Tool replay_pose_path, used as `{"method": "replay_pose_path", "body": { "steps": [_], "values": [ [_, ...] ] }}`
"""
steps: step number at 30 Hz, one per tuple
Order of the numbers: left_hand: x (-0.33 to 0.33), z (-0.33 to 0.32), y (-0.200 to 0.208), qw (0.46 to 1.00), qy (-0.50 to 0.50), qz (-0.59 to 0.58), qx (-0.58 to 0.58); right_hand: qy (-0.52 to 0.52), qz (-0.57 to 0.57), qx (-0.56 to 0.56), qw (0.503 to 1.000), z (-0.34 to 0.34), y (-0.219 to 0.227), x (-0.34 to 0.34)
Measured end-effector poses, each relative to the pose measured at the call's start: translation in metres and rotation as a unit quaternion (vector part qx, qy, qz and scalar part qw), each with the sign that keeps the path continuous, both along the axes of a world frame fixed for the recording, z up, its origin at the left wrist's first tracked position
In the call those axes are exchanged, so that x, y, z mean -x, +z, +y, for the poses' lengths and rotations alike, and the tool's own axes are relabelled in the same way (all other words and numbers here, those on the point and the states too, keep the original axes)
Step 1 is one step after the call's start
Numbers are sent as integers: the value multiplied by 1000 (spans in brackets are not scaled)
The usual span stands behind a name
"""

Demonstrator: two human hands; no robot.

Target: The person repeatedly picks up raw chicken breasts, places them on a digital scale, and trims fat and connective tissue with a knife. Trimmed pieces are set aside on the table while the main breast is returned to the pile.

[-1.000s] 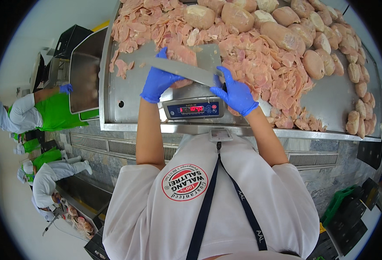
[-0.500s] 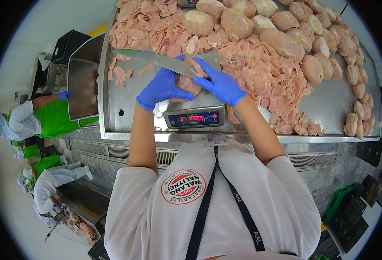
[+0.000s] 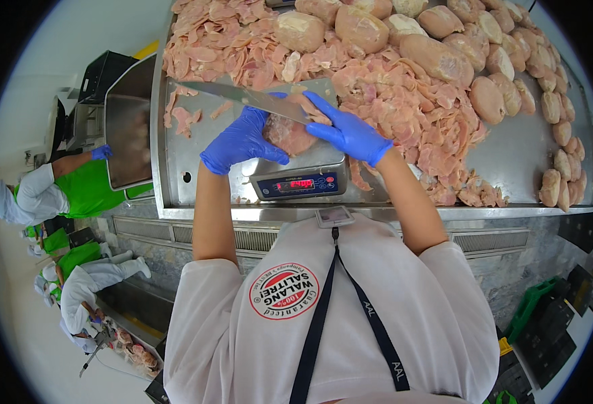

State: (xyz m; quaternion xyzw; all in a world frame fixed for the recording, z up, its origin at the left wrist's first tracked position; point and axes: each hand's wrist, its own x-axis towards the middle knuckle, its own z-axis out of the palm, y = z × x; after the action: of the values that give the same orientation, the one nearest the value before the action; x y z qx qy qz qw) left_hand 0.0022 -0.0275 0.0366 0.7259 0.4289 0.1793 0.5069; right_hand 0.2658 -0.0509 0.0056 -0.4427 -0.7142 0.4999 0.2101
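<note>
Both my hands wear blue gloves and work above a small metal-topped scale (image 3: 296,186) with a red lit display. My left hand (image 3: 242,143) is wrapped round the left side of a pink chunk of meat (image 3: 291,137), thumb along its near edge. In my right hand (image 3: 352,135) is a long knife (image 3: 246,101), its handle hidden by the glove. The blade points left, passing over the chunk and the back of my left fingers. A pale slice of meat (image 3: 304,104) lies against the blade beside my right fingers.
A steel table (image 3: 205,192) with a raised rim carries a heap of thin meat slices (image 3: 411,121) and several whole rounded meat pieces (image 3: 438,60). A steel bin (image 3: 129,124) stands at its left. Beyond it, co-workers in green aprons (image 3: 98,185) are at work.
My left hand has shifted slightly left, showing more of the chunk's face. My right hand has moved a little right with the knife, whose blade now slopes more steeply.
</note>
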Motion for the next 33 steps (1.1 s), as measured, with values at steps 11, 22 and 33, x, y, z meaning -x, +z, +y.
{"method": "replay_pose_path", "body": {
  "steps": [11, 22, 33],
  "values": [
    [-2, 3, 17, 999, -37, 24, 32, -46, 16, -14, 999, 10, -17, 14],
    [-18, -23, 3, 999, 41, -11, -7, -18, -107, -90, 990, -41, -18, -20],
    [-16, -10, 9, 977, -38, 161, -136, -49, 172, 25, 984, -3, -29, -12]
  ]
}}
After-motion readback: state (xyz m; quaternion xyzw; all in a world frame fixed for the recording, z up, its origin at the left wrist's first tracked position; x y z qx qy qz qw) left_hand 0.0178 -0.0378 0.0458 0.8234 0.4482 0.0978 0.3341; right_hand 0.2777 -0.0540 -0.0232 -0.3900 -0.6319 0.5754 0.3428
